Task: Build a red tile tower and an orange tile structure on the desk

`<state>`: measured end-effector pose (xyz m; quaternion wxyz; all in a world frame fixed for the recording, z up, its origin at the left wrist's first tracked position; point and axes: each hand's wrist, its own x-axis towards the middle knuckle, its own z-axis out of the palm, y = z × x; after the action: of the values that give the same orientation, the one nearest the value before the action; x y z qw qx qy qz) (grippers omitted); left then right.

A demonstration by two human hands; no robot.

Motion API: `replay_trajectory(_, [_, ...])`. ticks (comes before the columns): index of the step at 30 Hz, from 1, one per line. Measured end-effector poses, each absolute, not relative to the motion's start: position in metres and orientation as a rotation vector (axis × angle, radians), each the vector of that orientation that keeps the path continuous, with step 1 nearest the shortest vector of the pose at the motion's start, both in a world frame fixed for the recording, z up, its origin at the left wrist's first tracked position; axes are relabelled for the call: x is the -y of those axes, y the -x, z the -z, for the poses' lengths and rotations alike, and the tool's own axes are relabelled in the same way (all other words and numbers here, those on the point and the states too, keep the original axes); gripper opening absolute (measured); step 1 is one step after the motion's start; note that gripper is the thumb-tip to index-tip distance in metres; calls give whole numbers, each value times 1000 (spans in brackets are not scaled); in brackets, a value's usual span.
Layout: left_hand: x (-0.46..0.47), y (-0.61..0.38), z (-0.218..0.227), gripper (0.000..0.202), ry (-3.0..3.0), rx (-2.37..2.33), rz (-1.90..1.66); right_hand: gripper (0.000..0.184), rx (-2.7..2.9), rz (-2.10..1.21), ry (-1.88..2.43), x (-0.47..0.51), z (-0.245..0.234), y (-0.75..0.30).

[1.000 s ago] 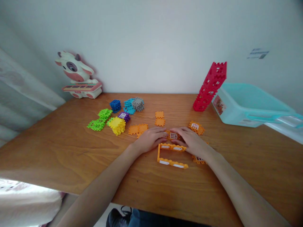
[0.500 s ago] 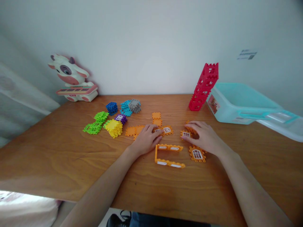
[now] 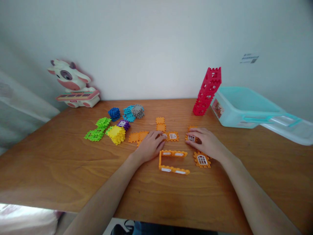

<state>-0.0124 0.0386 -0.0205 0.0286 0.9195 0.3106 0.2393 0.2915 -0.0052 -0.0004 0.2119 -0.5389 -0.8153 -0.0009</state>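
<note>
My left hand [image 3: 152,145] lies low on the table, its fingers closed round the left end of a joined pair of orange window tiles [image 3: 173,136]. My right hand [image 3: 207,141] has its thumb and fingers about another orange window tile [image 3: 191,138], partly covered by the hand. Just below that hand lies a larger orange window panel [image 3: 202,159]. Between the hands and nearer to me, orange tiles joined into a U-shaped wall [image 3: 174,170] stand on edge. Plain orange tiles [image 3: 160,123] lie behind my left hand, and more orange tiles [image 3: 138,136] lie left of it.
Green [image 3: 96,133], yellow [image 3: 116,134], purple [image 3: 124,124], dark blue [image 3: 114,113], light blue [image 3: 128,113] and grey tiles [image 3: 138,111] lie at left. A red tile tower [image 3: 207,92] and turquoise bin [image 3: 251,114] stand back right. A cow keyboard toy [image 3: 78,94] stands back left.
The view has shifted slightly. My right hand has drawn a little closer over its window tile, which appears turned. My left hand stays at the joined tiles.
</note>
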Motion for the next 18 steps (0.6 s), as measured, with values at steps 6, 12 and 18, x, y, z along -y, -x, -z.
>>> replay_trajectory(6, [-41, 12, 23, 34, -2837, -835, -731, 29, 2320, -92, 1440, 9, -8, -284])
replay_trajectory(12, [-37, 11, 15, 26, -2820, -813, -796, 63, 2167, 67, 1625, 9, -2, -285])
replay_trajectory(18, [-38, 11, 17, 33, -2856, -785, -727, 65, 2105, 28, 1740, 6, 7, -290])
